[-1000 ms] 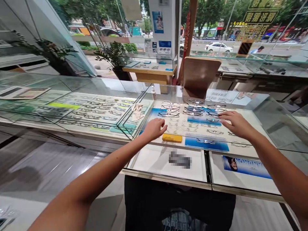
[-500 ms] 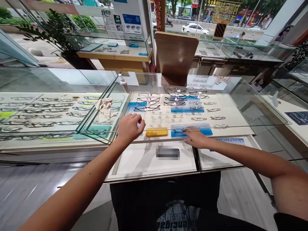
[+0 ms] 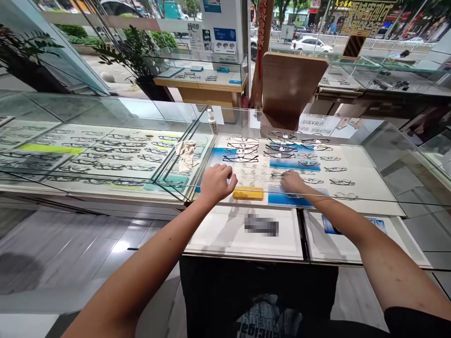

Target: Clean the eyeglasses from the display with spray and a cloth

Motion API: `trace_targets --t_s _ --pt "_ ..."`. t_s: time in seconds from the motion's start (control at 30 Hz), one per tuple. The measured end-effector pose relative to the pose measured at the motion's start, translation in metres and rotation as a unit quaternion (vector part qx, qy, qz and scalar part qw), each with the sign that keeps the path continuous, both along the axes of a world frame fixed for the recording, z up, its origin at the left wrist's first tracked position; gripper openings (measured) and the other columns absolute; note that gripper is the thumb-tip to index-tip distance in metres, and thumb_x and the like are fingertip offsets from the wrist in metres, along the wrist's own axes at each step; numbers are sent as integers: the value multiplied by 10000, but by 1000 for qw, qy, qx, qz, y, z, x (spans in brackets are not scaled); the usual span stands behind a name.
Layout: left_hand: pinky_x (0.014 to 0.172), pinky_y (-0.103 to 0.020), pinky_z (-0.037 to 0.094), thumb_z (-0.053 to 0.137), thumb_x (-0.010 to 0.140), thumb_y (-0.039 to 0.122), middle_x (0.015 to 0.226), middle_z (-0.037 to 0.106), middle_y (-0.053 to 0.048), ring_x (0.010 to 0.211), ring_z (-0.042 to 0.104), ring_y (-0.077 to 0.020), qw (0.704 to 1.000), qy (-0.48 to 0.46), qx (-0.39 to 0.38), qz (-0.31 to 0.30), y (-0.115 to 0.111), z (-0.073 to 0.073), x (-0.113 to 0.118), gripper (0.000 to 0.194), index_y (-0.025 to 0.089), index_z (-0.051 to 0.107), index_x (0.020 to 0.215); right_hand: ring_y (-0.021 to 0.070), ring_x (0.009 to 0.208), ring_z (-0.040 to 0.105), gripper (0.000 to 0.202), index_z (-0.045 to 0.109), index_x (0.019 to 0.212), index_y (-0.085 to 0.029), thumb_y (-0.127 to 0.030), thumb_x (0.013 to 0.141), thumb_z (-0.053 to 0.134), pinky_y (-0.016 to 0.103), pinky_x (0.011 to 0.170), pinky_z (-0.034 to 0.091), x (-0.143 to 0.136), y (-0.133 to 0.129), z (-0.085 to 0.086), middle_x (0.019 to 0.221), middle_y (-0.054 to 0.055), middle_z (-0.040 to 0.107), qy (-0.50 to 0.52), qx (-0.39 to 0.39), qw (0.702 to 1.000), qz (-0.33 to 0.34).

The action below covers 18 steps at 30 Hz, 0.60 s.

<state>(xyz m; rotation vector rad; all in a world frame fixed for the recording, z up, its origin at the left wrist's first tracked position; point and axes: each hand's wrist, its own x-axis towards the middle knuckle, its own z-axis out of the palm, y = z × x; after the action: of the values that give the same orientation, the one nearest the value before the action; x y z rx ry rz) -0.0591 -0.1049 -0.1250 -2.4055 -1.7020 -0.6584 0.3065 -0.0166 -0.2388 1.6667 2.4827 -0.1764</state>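
Observation:
My right hand (image 3: 293, 182) reaches over the white shelf of the glass display case, its fingers closed on a pair of eyeglasses (image 3: 276, 175). Those glasses lie just beyond a blue card (image 3: 294, 197), beside another pair (image 3: 312, 180) in the same row. My left hand (image 3: 217, 184) is loosely curled at the case's near left corner, with nothing visible in it. To its right lies a yellow glasses case (image 3: 248, 193). Farther back, several dark-framed eyeglasses (image 3: 241, 158) stand in rows, some on a second blue card (image 3: 294, 162).
A pulled-out white drawer (image 3: 214, 234) holds a blurred-out item (image 3: 261, 225). On the glass to the left are a crumpled beige cloth (image 3: 186, 156) and a white spray bottle (image 3: 212, 122). A wooden chair back (image 3: 294, 87) rises behind the case. Glass panes border the shelf.
My right hand has moved forward with the eyeglasses, from the near blue card to the row behind it. The camera view has turned left. My left hand stays curled near the corner.

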Motion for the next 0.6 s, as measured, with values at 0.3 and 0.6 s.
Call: trace_targets --t_s 0.3,0.6 --pt "750 -444 346 544 1000 317 813 676 -72 854 610 -274 1000 15 -12 8 0 1 2 225 240 524 789 369 1482 534 483 805 1316 -123 -322 1067 442 484 1208 387 -3 1 3 1565 192 675 -9 -21 1000 -14" --pt "747 -439 350 563 1000 312 820 674 -90 866 605 -288 1000 5 -19 12 -1 2 4 229 241 543 783 270 1052 661 168 726 1026 -173 -270 942 618 340 883 456 -25 -57 57 1132 141 776 62 -71 994 47"
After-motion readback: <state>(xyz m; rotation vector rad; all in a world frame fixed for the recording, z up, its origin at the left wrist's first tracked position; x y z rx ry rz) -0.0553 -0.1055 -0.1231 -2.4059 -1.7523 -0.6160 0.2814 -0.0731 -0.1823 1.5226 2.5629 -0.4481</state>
